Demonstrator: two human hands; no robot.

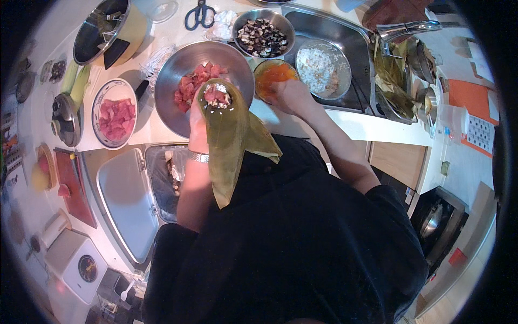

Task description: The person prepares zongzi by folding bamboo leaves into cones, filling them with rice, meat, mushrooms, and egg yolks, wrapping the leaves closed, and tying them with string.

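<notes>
My left hand (pixel 197 121) holds long green leaves (pixel 228 141) folded into a cone, with white grains, a piece of meat and dark bits (pixel 217 96) in its mouth. The cone is over the near side of a large steel bowl (pixel 168 105) of raw meat chunks (pixel 188 87). My right hand (pixel 288 95) reaches into a glass bowl (pixel 267 64) of orange egg yolks (pixel 274 75); its fingertips are hidden, so whether they grip a yolk is unclear. Right of it, a bowl of white rice (pixel 317 67) stands at the sink. Chopped mushrooms (pixel 263 37) fill a steel bowl behind.
At the left are a patterned bowl (pixel 97 117) of meat slices, string (pixel 158 60), a large pot (pixel 133 36) and a lidded pan (pixel 66 121). Black scissors (pixel 200 15) lie at the back. More leaves (pixel 388 85) fill a tray right of the sink (pixel 356 73). An open bin (pixel 162 178) stands below the counter.
</notes>
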